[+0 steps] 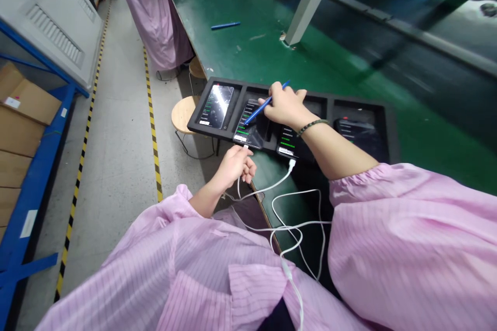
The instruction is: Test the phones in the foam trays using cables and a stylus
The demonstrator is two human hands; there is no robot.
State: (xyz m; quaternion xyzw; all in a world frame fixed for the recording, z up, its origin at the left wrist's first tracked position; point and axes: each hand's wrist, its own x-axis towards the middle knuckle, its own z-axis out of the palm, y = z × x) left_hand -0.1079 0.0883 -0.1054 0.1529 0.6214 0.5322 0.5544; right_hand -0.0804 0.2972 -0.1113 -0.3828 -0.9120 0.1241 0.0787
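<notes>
A black tray point(388, 114) lies on the green bench and holds several phones with lit screens. My right hand point(287, 106) is closed on a blue pen point(259, 108) whose tip touches the second phone point(250, 126) from the left. My left hand point(235, 165) is closed on a white cable plug at that phone's lower edge. A second white cable point(285, 173) is plugged into the third phone point(289, 142). The leftmost phone point(216, 106) lies untouched.
White cables point(298, 227) loop over my lap and the bench edge. Another person in a pink coat point(155, 15) stands at the bench further along. A wooden stool point(182, 114), a blue pen point(225, 25), a white post point(310, 0) and blue shelving with cardboard boxes point(23, 129) surround me.
</notes>
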